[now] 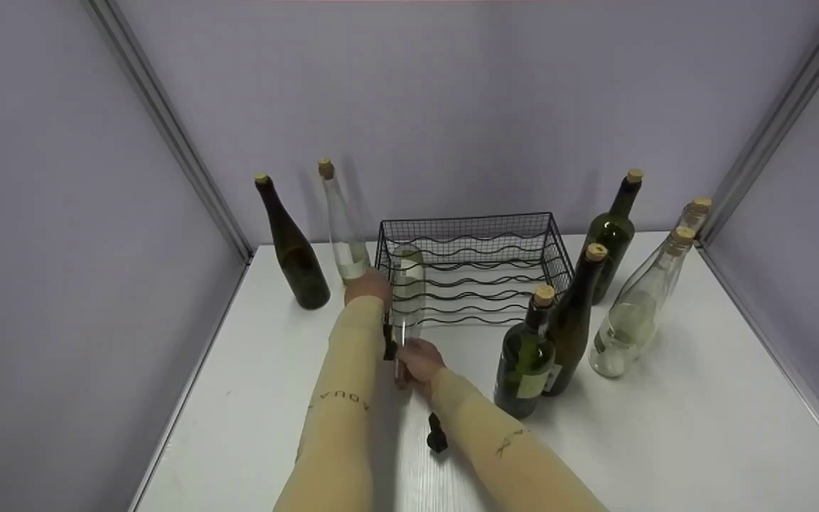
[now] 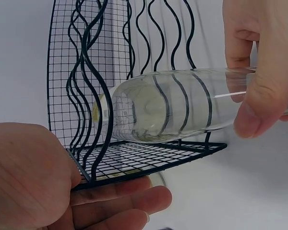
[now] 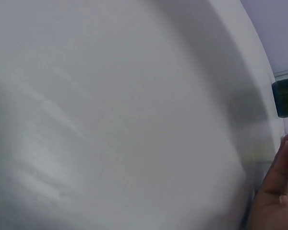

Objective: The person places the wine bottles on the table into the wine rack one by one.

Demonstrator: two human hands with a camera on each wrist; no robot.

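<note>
A black wire bottle rack (image 1: 463,227) stands on the white table with wavy cross bars inside. My left hand (image 1: 369,286) grips its left side; in the left wrist view the fingers (image 2: 120,203) wrap under the mesh edge. A clear glass bottle (image 1: 409,295) lies along the leftmost place of the rack, base toward the back wall, neck toward me. My right hand (image 1: 422,359) pinches that neck between thumb and fingers. The right wrist view catches only part of the right hand (image 3: 273,201) at its edge.
Left of the rack stand a dark brown bottle (image 1: 299,267) and a corked clear bottle (image 1: 342,220). To its right are green bottles (image 1: 608,238) (image 1: 523,366), a dark bottle (image 1: 571,327) and clear bottles (image 1: 637,313), all corked. Grey walls enclose the table.
</note>
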